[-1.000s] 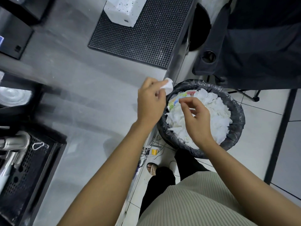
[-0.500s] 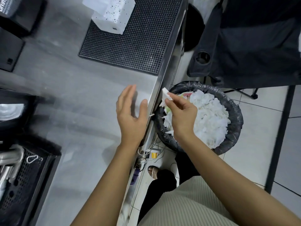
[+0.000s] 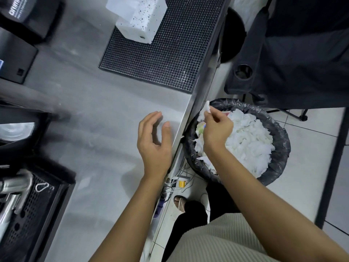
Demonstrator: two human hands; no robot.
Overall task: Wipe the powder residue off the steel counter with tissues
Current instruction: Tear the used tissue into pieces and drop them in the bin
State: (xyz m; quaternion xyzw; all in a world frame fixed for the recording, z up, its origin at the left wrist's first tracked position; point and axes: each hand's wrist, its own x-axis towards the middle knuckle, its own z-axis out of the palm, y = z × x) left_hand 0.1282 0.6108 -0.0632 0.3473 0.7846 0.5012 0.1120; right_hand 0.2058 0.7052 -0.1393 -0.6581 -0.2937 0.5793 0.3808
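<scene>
My right hand (image 3: 217, 127) pinches a small crumpled white tissue (image 3: 204, 110) over the near-left rim of the black-lined waste bin (image 3: 281, 133), which is heaped with used white tissues. My left hand (image 3: 154, 140) hovers over the steel counter (image 3: 98, 118) near its right edge, fingers relaxed and holding nothing. A white speckled tissue box (image 3: 138, 17) stands on the black rubber mat (image 3: 166, 53) at the back of the counter.
Black machines (image 3: 17, 59) line the counter's left side, and a perforated drip tray (image 3: 28, 210) with a steel spout sits at the near left. A dark fabric chair (image 3: 294, 53) stands behind the bin. Cables and a power strip (image 3: 177, 182) lie under the counter edge.
The tissue passed from my left hand to my right hand. My left hand drew back over the counter and opened; my right hand now holds the tissue over the bin's rim.
</scene>
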